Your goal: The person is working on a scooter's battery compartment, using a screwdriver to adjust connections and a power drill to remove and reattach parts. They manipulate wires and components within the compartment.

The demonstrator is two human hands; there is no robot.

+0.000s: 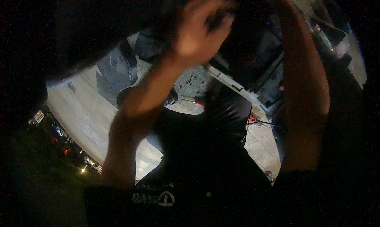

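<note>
My left hand (pixel 204 31) is raised near the top of the head view, blurred, with thumb and fingers curled around a dark spot. What lies between them, if anything, is lost in the shadow. My right forearm (pixel 306 84) reaches up on the right, and its hand passes out of sight at the top edge. Between the arms, a long pale grey strip (pixel 237 86) slants along a large dark object. Below my left hand, several small dark pieces (pixel 190 80) are scattered on the ground. A screwdriver (pixel 194 102) with a red end lies close to them.
Pale paving (pixel 89 108) stretches away on the left. A red item (pixel 251 118) and a thin dark cable (pixel 263 123) are near the strip's lower end. Slanted grey and dark shapes (pixel 332 41) stand at the upper right. Small lights (pixel 83 171) show at the lower left.
</note>
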